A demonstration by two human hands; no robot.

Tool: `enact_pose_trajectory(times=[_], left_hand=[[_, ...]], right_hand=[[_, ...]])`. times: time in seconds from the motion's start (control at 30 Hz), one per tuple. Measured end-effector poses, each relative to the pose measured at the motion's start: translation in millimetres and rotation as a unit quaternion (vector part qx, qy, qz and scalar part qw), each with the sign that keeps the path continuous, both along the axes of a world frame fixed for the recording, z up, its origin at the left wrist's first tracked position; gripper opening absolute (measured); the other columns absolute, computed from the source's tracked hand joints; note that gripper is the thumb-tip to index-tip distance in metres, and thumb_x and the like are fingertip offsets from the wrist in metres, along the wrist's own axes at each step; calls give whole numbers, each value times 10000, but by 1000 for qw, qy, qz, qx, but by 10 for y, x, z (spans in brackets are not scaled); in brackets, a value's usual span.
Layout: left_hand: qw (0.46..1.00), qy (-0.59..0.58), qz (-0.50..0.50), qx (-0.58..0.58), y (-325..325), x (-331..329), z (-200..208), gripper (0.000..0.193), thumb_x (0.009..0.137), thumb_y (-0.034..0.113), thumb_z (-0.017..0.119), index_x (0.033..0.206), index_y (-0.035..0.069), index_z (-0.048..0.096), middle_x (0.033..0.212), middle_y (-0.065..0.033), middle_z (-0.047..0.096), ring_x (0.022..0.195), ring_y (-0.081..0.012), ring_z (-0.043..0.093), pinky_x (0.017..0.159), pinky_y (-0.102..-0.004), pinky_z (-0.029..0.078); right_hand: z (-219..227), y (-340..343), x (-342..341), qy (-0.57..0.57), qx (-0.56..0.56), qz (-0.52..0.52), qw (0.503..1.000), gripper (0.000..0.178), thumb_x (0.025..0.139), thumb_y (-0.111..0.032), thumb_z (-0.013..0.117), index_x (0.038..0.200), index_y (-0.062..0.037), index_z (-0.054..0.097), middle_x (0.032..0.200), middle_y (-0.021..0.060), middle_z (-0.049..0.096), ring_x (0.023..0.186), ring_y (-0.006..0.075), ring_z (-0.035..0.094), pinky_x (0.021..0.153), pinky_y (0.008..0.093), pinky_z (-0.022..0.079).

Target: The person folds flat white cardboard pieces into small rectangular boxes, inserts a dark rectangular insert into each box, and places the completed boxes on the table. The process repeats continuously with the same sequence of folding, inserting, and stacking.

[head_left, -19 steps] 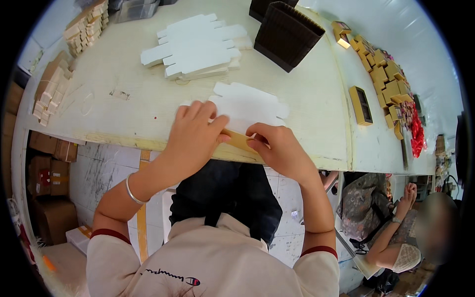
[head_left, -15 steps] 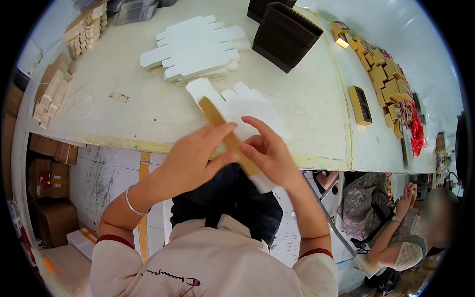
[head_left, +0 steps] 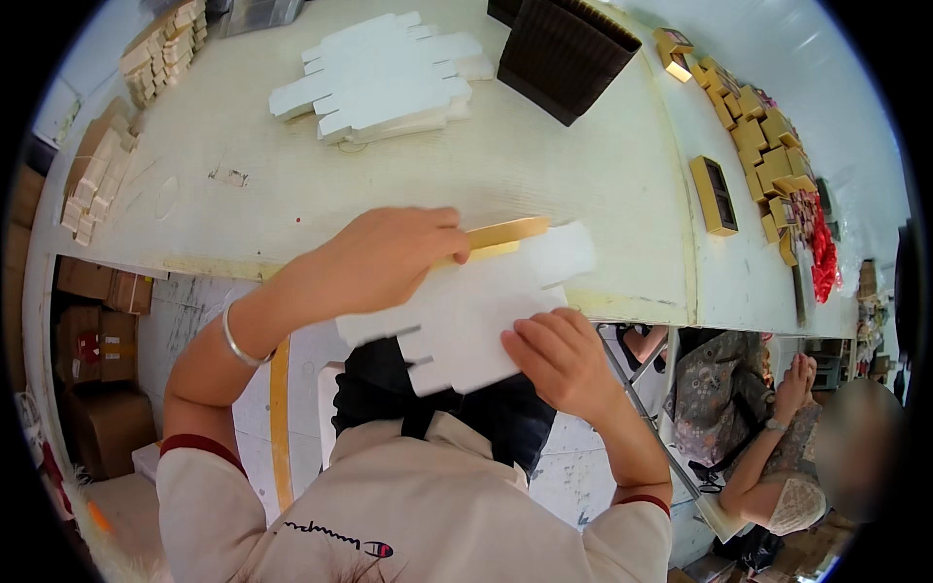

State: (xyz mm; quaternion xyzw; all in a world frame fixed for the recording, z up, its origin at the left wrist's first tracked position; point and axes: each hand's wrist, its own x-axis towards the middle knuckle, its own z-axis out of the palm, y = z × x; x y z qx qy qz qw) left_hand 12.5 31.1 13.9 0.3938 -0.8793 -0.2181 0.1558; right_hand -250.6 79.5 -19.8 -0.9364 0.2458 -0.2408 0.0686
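A flat carton blank (head_left: 466,316), white on the side facing me, lies partly over the table's front edge and above my lap. Along its far edge a gold panel (head_left: 510,233) is folded up. My left hand (head_left: 403,248) is closed on that folded edge near its left end, fingertips bent over the gold. At the blank's near right side, my right hand (head_left: 564,360) grips the border with curled fingers; its thumb is hidden. Farther back rests a stack of similar white blanks (head_left: 384,73).
Nested dark brown trays (head_left: 569,58) stand behind on the right. A gold box with a dark window (head_left: 712,197) lies right, near piled gold boxes (head_left: 768,146) and red material (head_left: 824,260). Folded cartons (head_left: 92,189) line the left edge. Another person (head_left: 777,457) sits at right.
The blank has turned and opened out, showing its broad white side. My left hand moved up to the gold fold; my right hand moved down to the near right border.
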Motion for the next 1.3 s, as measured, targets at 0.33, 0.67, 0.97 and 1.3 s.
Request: enact_pose_trajectory(times=[0.33,0.67,0.97,1.3], left_hand=[[998,-39,-28,-51,-260,1,-85,141,810,-11,558,915,57,622,906,-67,563,858,-264,568,735,-350,476],[997,-57,-36,-26,-231,-19,-8,116,804,71,629,920,58,634,917,-58,569,872,-263,571,734,-365,478],[994,-89,8,62,-20,-56,170,586,771,455,724,1106,-7,596,1042,-117,537,930,-311,570,813,-376,478],[994,-101,-38,29,275,-99,12,950,654,454,825,1333,-56,400,1127,-180,438,982,-320,524,856,-372,465]], right_hand=[[9,-204,339,0,-110,-20,994,256,760,-113,650,988,-3,613,1069,129,540,967,252,562,854,372,467],[118,-403,441,31,123,-60,990,147,746,-61,647,872,-25,582,854,110,555,834,299,575,696,369,468],[229,-671,287,22,74,-45,996,94,770,-76,667,831,-45,603,888,89,597,832,280,581,713,368,451],[142,-457,189,17,117,15,993,382,666,-56,727,1033,-59,622,1107,102,576,817,269,572,755,335,456]])
